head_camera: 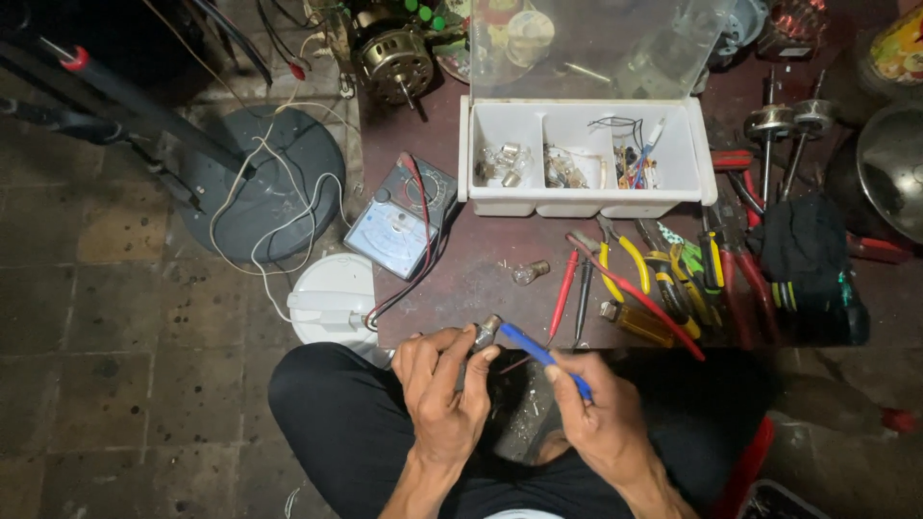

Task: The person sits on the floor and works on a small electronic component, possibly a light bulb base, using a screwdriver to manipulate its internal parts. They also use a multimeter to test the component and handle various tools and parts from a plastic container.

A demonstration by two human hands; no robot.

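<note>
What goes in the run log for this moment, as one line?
left hand: grips small bulb | right hand: holds blue probe, tip at bulb | analog multimeter on bench

Ahead of you, left of the white compartment box (586, 154), lies a grey analog multimeter (402, 217), its pale blue rectangular dial face tilted. A colourful label (902, 50) sits top right.

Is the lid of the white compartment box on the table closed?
No, the clear lid of the white compartment box stands raised at the back, so the small parts in its three compartments lie open to view.
</note>
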